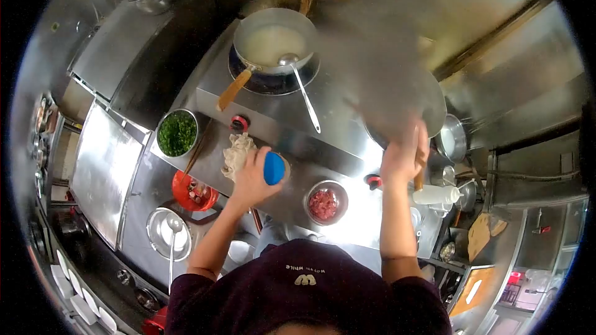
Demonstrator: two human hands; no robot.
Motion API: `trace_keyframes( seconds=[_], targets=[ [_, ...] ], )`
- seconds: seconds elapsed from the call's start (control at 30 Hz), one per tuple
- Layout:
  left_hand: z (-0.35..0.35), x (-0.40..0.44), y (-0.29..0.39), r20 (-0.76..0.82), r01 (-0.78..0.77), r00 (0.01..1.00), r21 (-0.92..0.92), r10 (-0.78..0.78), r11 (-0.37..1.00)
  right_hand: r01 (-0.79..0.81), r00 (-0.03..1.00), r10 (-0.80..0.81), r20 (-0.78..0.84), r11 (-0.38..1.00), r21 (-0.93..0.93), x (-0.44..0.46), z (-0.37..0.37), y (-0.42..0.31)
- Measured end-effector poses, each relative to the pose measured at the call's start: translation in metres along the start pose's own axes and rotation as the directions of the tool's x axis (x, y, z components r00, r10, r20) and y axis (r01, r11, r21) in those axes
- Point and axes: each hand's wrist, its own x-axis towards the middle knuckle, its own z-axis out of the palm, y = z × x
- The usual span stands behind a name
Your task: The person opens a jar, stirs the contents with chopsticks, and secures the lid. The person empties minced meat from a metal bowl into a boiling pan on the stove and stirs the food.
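The two hands were held well apart. A bright blue rounded object (274, 169) was clasped in the curled fingers of the left hand (253, 177), above the steel work surface (276, 208) and just beside a crumpled beige cloth (236, 156). The right hand (405, 160) was raised near a brown wooden handle (419, 180), beneath a grey blur; whether anything was gripped there could not be told. Farther forward, a pale liquid (273, 44) was contained in a round metal pan (243, 25), against whose rim a long-handled metal ladle (305, 95) was leaned. Pinkish-red raw pieces (323, 204) were held in a round metal bowl (344, 197) between the forearms, and chopped bright green pieces (177, 133) were heaped in a cylindrical metal container (197, 138) at the left.
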Motion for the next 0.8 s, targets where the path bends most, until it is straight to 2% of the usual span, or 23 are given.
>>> trace_keyframes(
  seconds=[0.03,0.1,0.17,0.2,0.23,0.27,0.3,0.33,0.4,0.47,0.57,0.6,0.63,0.67,0.7,0.73,0.8],
  targets=[
    [-0.010,-0.005,0.009,-0.041,0.009,0.999,-0.004,-0.009,1.000,-0.037,0.999,0.036,0.013,0.996,0.078,-0.014,-0.013,-0.005],
    [-0.032,-0.021,0.027,-0.115,0.026,0.993,-0.011,-0.027,1.000,-0.214,0.970,0.173,0.171,0.941,0.262,-0.043,-0.048,-0.001],
    [-0.052,-0.041,0.050,-0.240,-0.087,0.969,-0.107,0.060,0.990,-0.411,0.849,0.430,0.309,0.903,-0.126,-0.063,-0.063,-0.007],
    [-0.058,-0.052,0.065,-0.263,-0.090,0.964,-0.183,0.040,0.979,-0.439,0.793,0.458,0.402,0.887,-0.144,-0.075,-0.072,-0.004],
    [-0.063,-0.063,0.081,-0.283,-0.097,0.959,-0.256,0.021,0.962,-0.464,0.729,0.479,0.488,0.871,-0.162,-0.088,-0.080,0.005],
    [-0.061,-0.077,0.096,-0.252,-0.066,0.965,-0.493,-0.070,0.868,-0.393,0.763,0.359,0.538,0.918,-0.056,-0.107,-0.088,0.019],
    [-0.058,-0.088,0.126,-0.230,-0.091,0.968,-0.691,-0.098,0.717,-0.319,0.788,0.235,0.569,0.946,0.051,-0.120,-0.095,0.019],
    [-0.050,-0.098,0.141,-0.231,-0.123,0.970,-0.729,-0.073,0.673,-0.503,0.673,0.334,0.660,0.861,0.076,-0.130,-0.115,0.012],
    [-0.031,-0.118,0.170,-0.223,-0.147,0.974,-0.772,-0.047,0.618,-0.605,0.641,0.310,0.702,0.767,0.213,-0.146,-0.142,0.000],
    [-0.006,-0.134,0.202,-0.185,-0.142,0.983,-0.798,-0.014,0.585,-0.677,0.651,0.351,0.673,0.670,0.306,-0.160,-0.172,-0.019],
    [0.016,-0.151,0.216,-0.084,-0.239,0.969,-0.572,0.234,0.785,-0.623,0.730,0.341,0.592,0.689,0.371,-0.180,-0.224,-0.042],
    [0.025,-0.150,0.215,0.001,-0.167,0.970,-0.728,0.244,0.665,-0.589,0.753,0.345,0.561,0.733,0.341,-0.192,-0.241,-0.043],
    [0.033,-0.149,0.215,0.085,-0.064,0.964,-0.847,0.253,0.528,-0.438,0.858,0.226,0.461,0.791,0.427,-0.206,-0.244,-0.032],
    [0.047,-0.155,0.240,0.032,-0.033,0.993,-0.843,0.110,0.538,-0.455,0.855,0.272,0.441,0.802,0.387,-0.219,-0.257,-0.048],
    [0.057,-0.157,0.260,0.044,-0.084,0.979,-0.798,0.197,0.596,-0.419,0.889,0.254,0.382,0.789,0.450,-0.233,-0.267,-0.049],
    [0.065,-0.158,0.278,0.056,-0.147,0.957,-0.751,0.284,0.644,-0.487,0.865,0.353,0.357,0.761,0.428,-0.244,-0.281,-0.065],
    [0.080,-0.162,0.306,0.055,-0.302,0.895,-0.656,0.443,0.692,-0.514,0.858,0.434,0.276,0.692,0.508,-0.274,-0.302,-0.077]
  ],
)
